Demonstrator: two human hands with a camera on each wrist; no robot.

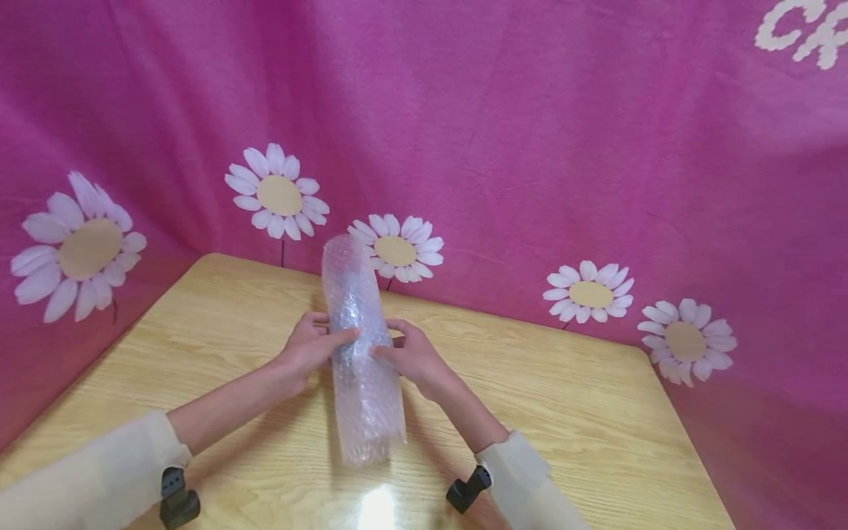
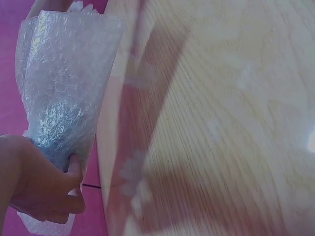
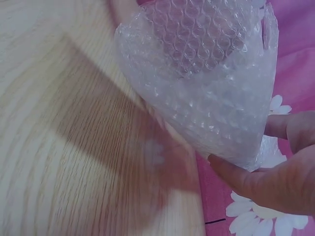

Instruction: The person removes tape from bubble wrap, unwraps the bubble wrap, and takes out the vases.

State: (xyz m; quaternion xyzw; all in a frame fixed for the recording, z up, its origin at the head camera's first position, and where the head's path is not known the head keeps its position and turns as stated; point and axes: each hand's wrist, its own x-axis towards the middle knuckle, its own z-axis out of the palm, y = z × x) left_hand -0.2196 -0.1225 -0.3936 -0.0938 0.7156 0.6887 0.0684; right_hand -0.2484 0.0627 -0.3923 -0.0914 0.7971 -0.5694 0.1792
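Magenta cloth point(image 1: 503, 132) with daisies point(image 1: 589, 294) hangs behind the wooden surface point(image 1: 543, 412). Below the head view's centre, left hand point(image 1: 308, 350) and right hand point(image 1: 419, 361) both grip a bubble-wrapped bundle point(image 1: 367, 397). I judge it light, soft, slightly slippery; its filled middle seems better for holding than the flimsy ends.

The left hand point(image 2: 42, 182) comes in from the lower left and grips a bundle of clear bubble wrap point(image 2: 74, 59), its thumb pressed on the near face. Just above the thumb, a silvery blue-grey patch point(image 2: 59, 120) shows through the plastic. A strip of skin point(image 2: 49, 6) appears behind the wrap's upper end. Wood-grained worktop point(image 2: 236, 98) fills the right side, with dark shadows, faint pale reflections and a bright glare spot; pink cloth point(image 2: 93, 216) with a thin black line point(image 2: 92, 186) lies beyond its edge.
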